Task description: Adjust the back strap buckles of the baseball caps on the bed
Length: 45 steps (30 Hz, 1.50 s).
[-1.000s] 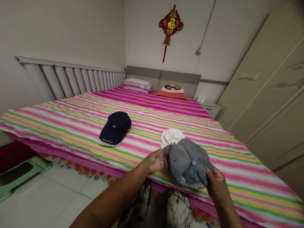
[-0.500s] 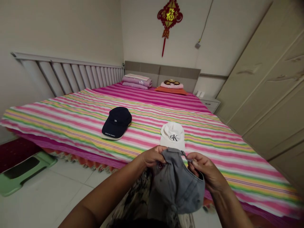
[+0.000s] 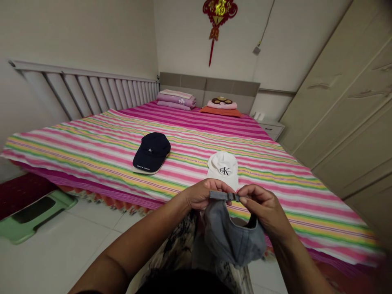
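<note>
Between my two hands hangs a grey baseball cap (image 3: pixel 234 239), its back strap and buckle (image 3: pixel 225 196) raised toward the bed. My left hand (image 3: pixel 203 194) is closed on the strap's left side, with the fingers behind it. The strap's other end, beside the buckle, is pinched between the thumb and fingers of my right hand (image 3: pixel 260 204). Just beyond my hands a white cap (image 3: pixel 223 165) with dark letters lies on the bed, its lower edge partly hidden by them. Farther left lies a dark navy cap (image 3: pixel 153 152), brim toward me.
A striped sheet (image 3: pixel 107 151) covers the bed. Folded bedding (image 3: pixel 176 100) and a pink pillow-like stack (image 3: pixel 222 105) lie by the headboard (image 3: pixel 226 90). A green stool (image 3: pixel 36 214) stands on the floor at left; a wardrobe (image 3: pixel 343 114) rises at right.
The grey cap's strap now lies straight and level across my hands. My left fingers have shifted right along it, behind the buckle. The view has tilted slightly downward.
</note>
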Each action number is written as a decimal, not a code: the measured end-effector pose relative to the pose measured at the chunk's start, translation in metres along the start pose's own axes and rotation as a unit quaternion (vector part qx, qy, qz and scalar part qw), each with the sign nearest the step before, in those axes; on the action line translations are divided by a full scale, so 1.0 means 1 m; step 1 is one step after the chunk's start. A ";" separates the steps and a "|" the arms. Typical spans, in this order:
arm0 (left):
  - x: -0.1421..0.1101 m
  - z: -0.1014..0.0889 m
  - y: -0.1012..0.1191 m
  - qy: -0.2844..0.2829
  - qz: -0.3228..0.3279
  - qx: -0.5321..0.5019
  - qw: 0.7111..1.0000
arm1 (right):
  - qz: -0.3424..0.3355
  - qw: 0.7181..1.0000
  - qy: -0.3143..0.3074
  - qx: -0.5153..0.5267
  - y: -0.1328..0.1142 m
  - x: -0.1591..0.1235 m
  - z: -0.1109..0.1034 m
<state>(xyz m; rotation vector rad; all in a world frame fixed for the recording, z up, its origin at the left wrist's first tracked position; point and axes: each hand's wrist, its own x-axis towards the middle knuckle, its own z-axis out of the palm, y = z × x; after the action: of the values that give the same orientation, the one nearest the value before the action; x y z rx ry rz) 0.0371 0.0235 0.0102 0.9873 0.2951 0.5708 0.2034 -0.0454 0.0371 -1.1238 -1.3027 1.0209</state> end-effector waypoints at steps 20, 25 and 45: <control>-0.011 0.010 0.012 0.068 0.024 0.146 0.987 | -0.388 0.780 -0.049 -0.488 -0.025 -0.016 0.009; -0.013 0.020 0.018 0.111 0.105 0.314 0.937 | -0.378 0.723 0.004 -0.579 -0.022 -0.020 0.017; -0.019 0.020 0.005 0.147 0.288 0.550 0.770 | -0.227 0.879 0.021 -0.418 -0.005 -0.015 0.021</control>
<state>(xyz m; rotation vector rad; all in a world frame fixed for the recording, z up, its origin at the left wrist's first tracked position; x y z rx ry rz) 0.0294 0.0013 0.0248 2.1809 0.6496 1.1719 0.1814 -0.0598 0.0379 -1.3404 -1.9290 0.0419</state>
